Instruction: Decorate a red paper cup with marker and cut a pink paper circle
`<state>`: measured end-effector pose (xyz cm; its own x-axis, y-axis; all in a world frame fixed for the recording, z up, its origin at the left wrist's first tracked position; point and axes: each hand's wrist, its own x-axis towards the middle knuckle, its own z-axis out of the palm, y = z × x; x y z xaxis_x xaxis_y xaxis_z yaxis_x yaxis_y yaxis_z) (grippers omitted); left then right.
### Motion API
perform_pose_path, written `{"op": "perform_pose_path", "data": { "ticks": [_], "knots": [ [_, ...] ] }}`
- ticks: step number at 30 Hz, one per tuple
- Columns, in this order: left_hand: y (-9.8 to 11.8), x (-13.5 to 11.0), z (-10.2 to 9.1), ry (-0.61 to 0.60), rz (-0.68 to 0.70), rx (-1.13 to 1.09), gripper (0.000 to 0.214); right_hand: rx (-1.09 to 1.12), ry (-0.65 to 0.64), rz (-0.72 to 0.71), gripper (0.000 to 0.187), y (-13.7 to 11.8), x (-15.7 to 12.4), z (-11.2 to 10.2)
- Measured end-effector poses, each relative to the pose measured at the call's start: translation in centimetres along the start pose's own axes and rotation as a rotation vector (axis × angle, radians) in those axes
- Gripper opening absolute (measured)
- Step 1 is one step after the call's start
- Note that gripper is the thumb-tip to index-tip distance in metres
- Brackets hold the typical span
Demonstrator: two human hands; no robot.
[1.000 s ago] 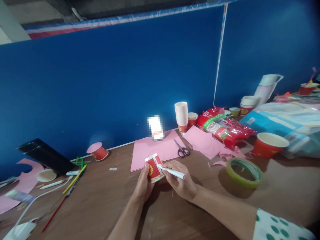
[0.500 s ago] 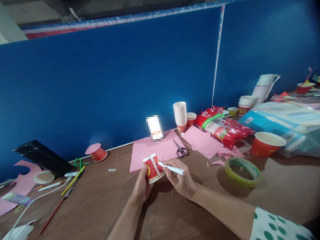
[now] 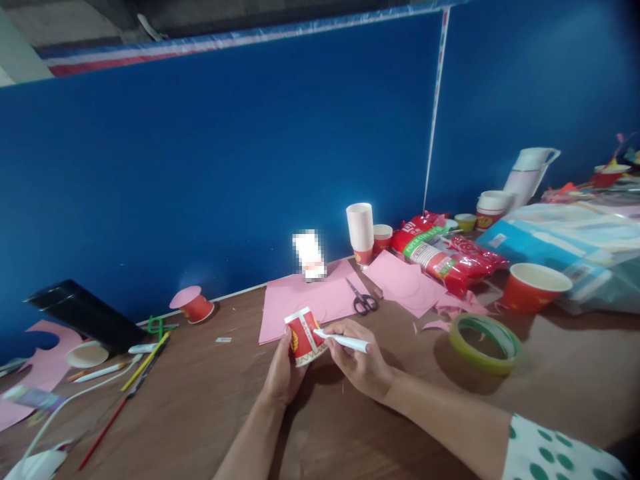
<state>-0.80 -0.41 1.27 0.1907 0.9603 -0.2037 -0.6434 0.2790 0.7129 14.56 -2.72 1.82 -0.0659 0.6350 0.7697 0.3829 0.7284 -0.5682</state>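
Observation:
My left hand (image 3: 285, 373) is closed around a red paper cup (image 3: 304, 337), tilted, with a white strip down its side and a zigzag pattern along the rim nearest me. A white marker pen (image 3: 345, 341) is pinched in my right hand (image 3: 365, 363). Its tip lies against or very close to the cup's side, just right of the white strip. Beyond the cup, pink paper sheets (image 3: 280, 300) lie on the table. Dark-handled scissors (image 3: 364, 301) rest at the right edge of those sheets.
On the right are a tape roll (image 3: 460, 347), an orange-red cup (image 3: 530, 293) and a red paper-cup bag (image 3: 440, 257). Stacked cups (image 3: 361, 230) stand by the blue partition (image 3: 225, 167). Leftward lie a black cylinder (image 3: 85, 317), pens and a pink-topped cup (image 3: 196, 307). A bright phone-like object (image 3: 313, 257) is blurred.
The pen tip has shifted slightly down and left along the cup's side. The cup has turned a little in my left hand. Everything else stays put.

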Motion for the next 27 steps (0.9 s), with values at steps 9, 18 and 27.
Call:
{"op": "perform_pose_path", "data": {
  "ticks": [9,18,27],
  "knots": [
    [-0.17,0.22,-0.45,-0.054,-0.011,-0.015,0.038,-0.012,0.01,0.001,0.013,0.17,0.06,-0.05],
    [-0.14,0.03,-0.38,-0.058,0.002,-0.004,0.038,-0.009,0.032,-0.007,0.01,0.01,0.1,-0.06],
    [-0.17,0.14,-0.32,-0.056,0.009,-0.009,0.034,0.008,0.041,-0.011,0.011,0.17,0.08,-0.03]
  ]
}}
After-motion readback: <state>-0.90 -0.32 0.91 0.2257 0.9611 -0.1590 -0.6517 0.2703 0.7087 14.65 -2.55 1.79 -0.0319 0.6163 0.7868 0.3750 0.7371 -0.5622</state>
